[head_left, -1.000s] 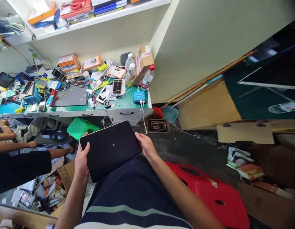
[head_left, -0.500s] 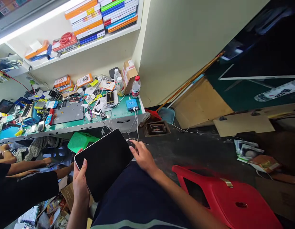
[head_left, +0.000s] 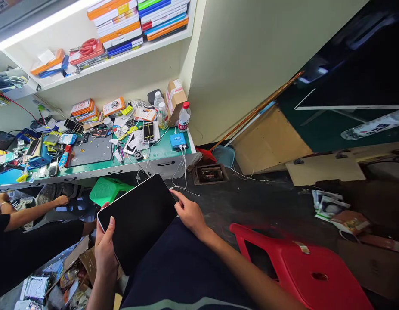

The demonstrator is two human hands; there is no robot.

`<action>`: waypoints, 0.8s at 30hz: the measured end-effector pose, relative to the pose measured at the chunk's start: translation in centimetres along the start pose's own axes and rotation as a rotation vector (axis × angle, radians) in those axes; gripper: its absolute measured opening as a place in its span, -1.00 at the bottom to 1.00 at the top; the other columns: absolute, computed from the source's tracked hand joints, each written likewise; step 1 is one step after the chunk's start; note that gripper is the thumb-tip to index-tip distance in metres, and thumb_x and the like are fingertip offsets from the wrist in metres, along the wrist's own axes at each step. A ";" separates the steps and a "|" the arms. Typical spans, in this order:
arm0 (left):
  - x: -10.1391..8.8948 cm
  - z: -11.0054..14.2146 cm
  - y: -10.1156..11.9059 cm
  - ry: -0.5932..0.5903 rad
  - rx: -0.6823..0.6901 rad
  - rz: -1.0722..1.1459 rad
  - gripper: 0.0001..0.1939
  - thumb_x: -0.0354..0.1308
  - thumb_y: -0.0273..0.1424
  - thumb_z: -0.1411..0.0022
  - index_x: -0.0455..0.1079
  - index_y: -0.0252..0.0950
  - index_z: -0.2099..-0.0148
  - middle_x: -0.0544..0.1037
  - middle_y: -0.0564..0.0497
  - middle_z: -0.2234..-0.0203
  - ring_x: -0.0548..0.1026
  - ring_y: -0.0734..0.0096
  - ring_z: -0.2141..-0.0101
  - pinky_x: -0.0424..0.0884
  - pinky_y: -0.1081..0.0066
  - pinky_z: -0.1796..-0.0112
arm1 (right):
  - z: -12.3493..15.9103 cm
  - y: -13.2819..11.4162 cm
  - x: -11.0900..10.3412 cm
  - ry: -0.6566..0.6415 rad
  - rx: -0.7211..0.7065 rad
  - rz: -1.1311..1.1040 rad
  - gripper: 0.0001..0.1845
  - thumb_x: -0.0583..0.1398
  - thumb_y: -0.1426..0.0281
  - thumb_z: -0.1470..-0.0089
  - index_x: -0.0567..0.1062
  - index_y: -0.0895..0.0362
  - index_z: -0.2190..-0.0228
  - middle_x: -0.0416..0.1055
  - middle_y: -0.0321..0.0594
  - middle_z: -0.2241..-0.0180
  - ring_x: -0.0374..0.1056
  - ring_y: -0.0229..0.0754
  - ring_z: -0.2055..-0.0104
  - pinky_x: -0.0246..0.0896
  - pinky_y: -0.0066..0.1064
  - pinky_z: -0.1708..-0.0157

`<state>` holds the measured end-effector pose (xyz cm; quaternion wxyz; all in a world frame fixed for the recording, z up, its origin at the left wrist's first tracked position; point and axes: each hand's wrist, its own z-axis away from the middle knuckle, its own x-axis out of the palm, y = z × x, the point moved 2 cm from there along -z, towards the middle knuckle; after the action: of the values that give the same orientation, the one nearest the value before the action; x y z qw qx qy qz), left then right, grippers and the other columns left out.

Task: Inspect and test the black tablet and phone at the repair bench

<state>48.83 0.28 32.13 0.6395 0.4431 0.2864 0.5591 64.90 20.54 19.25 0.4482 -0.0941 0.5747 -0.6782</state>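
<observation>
Tablet (head_left: pixel 139 219), screen dark, is held tilted btwn the wearer's hands, in front of navy clothing (head_left: pixel 189 258). L hand (head_left: pixel 105 249) pinches its L edge, thumb on the front, other fingers mostly hidden behind. R hand (head_left: pixel 191 215) is at the far R corner: index finger stretched out to the edge, other fingers curled; can't tell if it grips too.

Beyond the hands, a cluttered green-topped table (head_left: pixel 162 151) w/ white drawers. Straight ahead of the tablet: phone (head_left: pixel 148 131) w/ cable, blue box (head_left: pixel 177 141) w/ white leads, red-capped bottle (head_left: pixel 184 118) nr a carton (head_left: pixel 175 103). Farther L of the hands, a grey mat (head_left: pixel 92 153) & lots of small parts. Above the table, a shelf (head_left: pixel 167 44) w/ stacked boxes (head_left: pixel 120 26).

Just past the L hand, a green stool (head_left: pixel 107 190) on the floor; farther L, another person's arm (head_left: pixel 34 215), w/ a heap of scraps (head_left: pixel 68 280) below. R of the R hand, dark floor (head_left: pixel 251 202); a red stool (head_left: pixel 328 273) is nr the R forearm, & a wooden board (head_left: pixel 270 140) leans beyond.
</observation>
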 end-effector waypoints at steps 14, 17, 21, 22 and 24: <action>0.1 0.8 0.9 -0.017 -0.034 0.029 -0.20 0.47 -0.19 -0.18 0.29 0.02 -0.40 0.65 -0.03 -0.05 0.64 0.16 -0.01 0.48 0.18 -0.17 | -4.2 2.4 2.9 -0.372 0.394 -1.106 -0.44 0.58 0.07 0.30 0.61 0.04 0.28 0.61 -0.21 0.26 0.54 -0.05 0.17 0.44 -0.25 0.11; 0.2 1.3 1.1 -0.012 -0.042 0.024 -0.19 0.48 -0.17 -0.16 0.29 0.02 -0.40 0.65 -0.03 -0.04 0.64 0.14 -0.01 0.48 0.16 -0.16 | -4.4 2.4 3.5 -0.374 0.398 -1.176 -0.48 0.59 0.11 0.26 0.59 0.02 0.28 0.62 -0.28 0.25 0.55 -0.12 0.19 0.45 -0.31 0.11; 0.2 1.8 1.2 0.006 -0.023 0.000 -0.19 0.48 -0.16 -0.16 0.30 0.00 -0.40 0.65 -0.05 -0.05 0.63 0.11 -0.03 0.47 0.14 -0.17 | -4.6 2.7 3.7 -0.363 0.387 -1.211 -0.57 0.59 0.21 0.20 0.59 0.07 0.33 0.62 -0.29 0.31 0.53 -0.20 0.27 0.43 -0.40 0.16; 0.2 1.9 1.3 0.011 -0.017 -0.002 -0.19 0.48 -0.16 -0.16 0.30 0.00 -0.40 0.65 -0.04 -0.05 0.63 0.11 -0.03 0.47 0.13 -0.17 | -4.6 2.7 3.7 -0.361 0.382 -1.211 -0.59 0.59 0.23 0.19 0.59 0.09 0.34 0.62 -0.28 0.32 0.52 -0.22 0.29 0.43 -0.42 0.16; 0.2 1.9 1.3 0.010 -0.013 -0.001 -0.20 0.47 -0.17 -0.17 0.30 0.01 -0.40 0.64 -0.04 -0.06 0.63 0.12 -0.03 0.46 0.14 -0.18 | -4.6 2.8 3.6 -0.361 0.376 -1.211 -0.61 0.59 0.26 0.18 0.60 0.11 0.36 0.62 -0.27 0.34 0.52 -0.24 0.31 0.42 -0.45 0.17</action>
<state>49.96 -0.05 34.15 0.6413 0.4358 0.2863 0.5629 61.22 21.36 13.92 0.0856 -0.4330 0.2078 -0.8729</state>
